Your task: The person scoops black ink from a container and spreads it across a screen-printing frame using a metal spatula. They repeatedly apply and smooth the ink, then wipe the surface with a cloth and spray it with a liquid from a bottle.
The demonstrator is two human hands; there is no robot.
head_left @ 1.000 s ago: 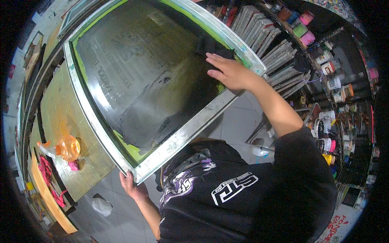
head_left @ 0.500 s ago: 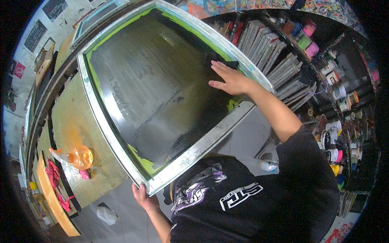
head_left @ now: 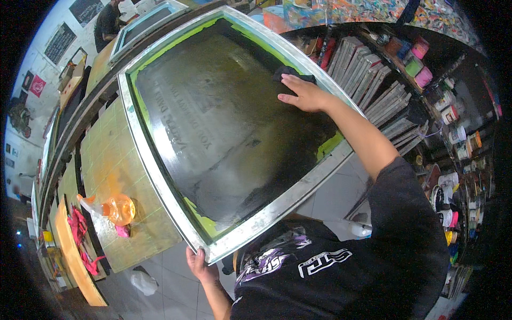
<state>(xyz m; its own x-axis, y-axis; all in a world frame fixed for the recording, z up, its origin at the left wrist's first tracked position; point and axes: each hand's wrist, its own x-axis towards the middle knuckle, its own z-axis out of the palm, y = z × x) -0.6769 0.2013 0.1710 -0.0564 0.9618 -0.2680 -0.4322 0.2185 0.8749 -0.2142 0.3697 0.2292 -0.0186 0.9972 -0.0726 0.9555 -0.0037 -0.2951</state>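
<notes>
A large screen-printing frame [head_left: 277, 216] with a pale metal rim is tilted in front of me. Its dark mesh [head_left: 240, 133] has green-yellow borders and faint mirrored lettering, with a glossy sheen on the left. My left hand [head_left: 201, 266] grips the frame's near left corner, thumb on top and the other fingers mostly hidden beneath. Near the mesh's right border, my right hand [head_left: 306, 98] holds a bunched black cloth [head_left: 293, 73] against the surface. The fingers reach over the cloth and the thumb sticks out to the side.
To the left, an orange spray bottle [head_left: 121, 209] stands on a yellowish printing table [head_left: 154, 234], beside a wooden board [head_left: 80, 261] and pink cloths [head_left: 80, 229]. Stacked frames [head_left: 362, 69] and shelves of paint pots [head_left: 450, 114] line the right. Another person [head_left: 109, 24] stands at the far left.
My view has shifted, so the frame and table sit farther right and lower. My right hand and the cloth have slid slightly farther up the mesh. Another person has come into view.
</notes>
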